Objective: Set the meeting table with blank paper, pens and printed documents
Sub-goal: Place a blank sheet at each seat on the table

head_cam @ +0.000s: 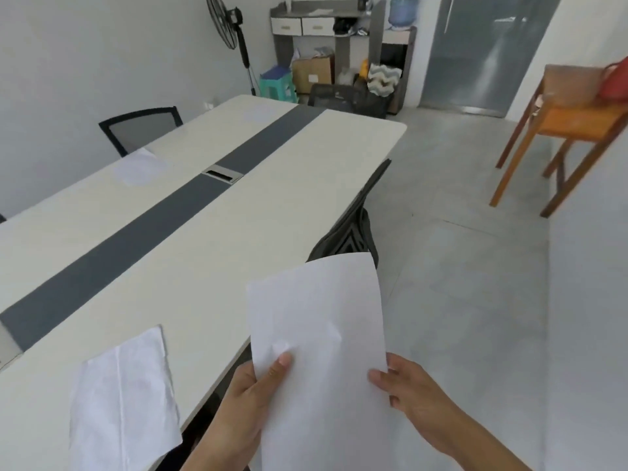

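I hold a sheaf of blank white paper [323, 334] upright in front of me, just off the near right edge of the long white meeting table [190, 232]. My left hand [244, 406] grips its lower left side with the thumb on top. My right hand [404, 392] pinches its lower right edge. A white sheet [122, 396] lies on the table at the near left. Another sheet [139, 166] lies at the far left place, and a faint third one [260, 113] near the far end. No pens are in view.
A dark grey strip with a cable hatch [222, 174] runs down the table's middle. A mesh chair [353, 232] stands tucked at the right side, another [139, 129] at the far left. A wooden chair [560, 130] stands on the tiled floor to the right. Shelves, boxes and a fan fill the far wall.
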Motion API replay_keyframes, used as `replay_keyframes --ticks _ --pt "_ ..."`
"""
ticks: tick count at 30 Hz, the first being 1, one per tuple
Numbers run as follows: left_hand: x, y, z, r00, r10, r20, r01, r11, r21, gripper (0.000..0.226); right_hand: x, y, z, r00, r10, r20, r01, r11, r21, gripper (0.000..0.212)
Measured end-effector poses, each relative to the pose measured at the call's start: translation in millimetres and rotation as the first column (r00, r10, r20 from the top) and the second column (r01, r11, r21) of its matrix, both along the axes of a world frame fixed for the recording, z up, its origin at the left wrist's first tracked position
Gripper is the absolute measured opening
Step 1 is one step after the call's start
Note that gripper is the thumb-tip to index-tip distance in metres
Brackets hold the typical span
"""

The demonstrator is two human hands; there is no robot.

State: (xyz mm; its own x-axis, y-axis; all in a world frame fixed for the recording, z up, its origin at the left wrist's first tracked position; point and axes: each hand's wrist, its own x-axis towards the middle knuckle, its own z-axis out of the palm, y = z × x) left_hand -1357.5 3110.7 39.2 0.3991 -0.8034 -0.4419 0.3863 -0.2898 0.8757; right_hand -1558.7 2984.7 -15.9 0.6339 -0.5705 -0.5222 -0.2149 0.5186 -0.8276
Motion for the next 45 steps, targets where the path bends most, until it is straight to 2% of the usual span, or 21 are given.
replay_keyframes --ticks 3,5,7,11,14,18,22,27,33,39,42,45 --pt "-10.9 -41.9 -5.2 0.993 -0.105 0.059 0.105 0.994 0.008 0.032 -29.6 -28.1 -3.1 0.997 -0.073 0.001 0.073 0.997 0.021 0.033" --pt "-15.0 -71.2 -11.0 0.982 -0.156 0.107 0.155 0.988 0.019 0.029 -44.2 -49.2 -5.0 0.986 -0.164 -0.022 0.164 0.986 0.004 0.033" --pt "-19.5 -103.1 -17.3 0.969 -0.197 0.152 0.194 0.980 0.032 0.026 -54.8 -74.2 -3.8 0.967 -0.246 -0.061 0.242 0.968 -0.062 0.040" --pt "-30.0 -174.8 -28.6 0.951 -0.218 0.218 0.220 0.975 0.015 0.023 -67.6 -142.1 2.2 0.935 -0.335 -0.115 0.306 0.927 -0.216 0.037" --pt "-23.2 -232.0 -32.9 0.956 -0.200 0.213 0.207 0.978 -0.012 0.034 -62.9 -198.9 12.5 0.934 -0.339 -0.115 0.302 0.919 -0.254 0.037" --pt "2.3 -303.7 -26.1 0.961 -0.143 0.235 0.160 0.985 -0.058 0.020 -45.4 -267.4 27.1 0.953 -0.278 -0.116 0.251 0.946 -0.206 0.021" --pt "24.6 -363.0 -22.5 0.967 -0.137 0.216 0.157 0.985 -0.077 0.022 -26.8 -322.1 28.1 0.967 -0.219 -0.131 0.191 0.961 -0.198 0.019" --pt "49.1 -414.4 -26.1 0.970 -0.053 0.239 0.067 0.997 -0.050 0.025 1.2 -395.5 18.2 0.951 -0.225 -0.211 0.155 0.940 -0.304 0.012" --pt "86.9 -451.0 -40.2 0.950 0.151 0.273 -0.166 0.986 0.030 0.021 48.4 -508.2 1.6 0.964 -0.090 -0.249 -0.016 0.919 -0.395 0.016" --pt "105.3 -481.9 -37.2 0.878 0.387 0.281 -0.427 0.899 0.097 0.017 135.4 -633.1 -19.9 0.951 0.139 -0.276 -0.246 0.881 -0.405 0.024" --pt "99.1 -489.4 -33.8 0.841 0.464 0.277 -0.509 0.852 0.119 0.016 193.4 -672.7 -31.8 0.933 0.208 -0.295 -0.318 0.859 -0.400 0.021" --pt "83.1 -478.7 -32.6 0.804 0.533 0.266 -0.583 0.794 0.172 0.016 251.5 -696.0 -64.3 0.896 0.254 -0.365 -0.390 0.843 -0.371 0.028"
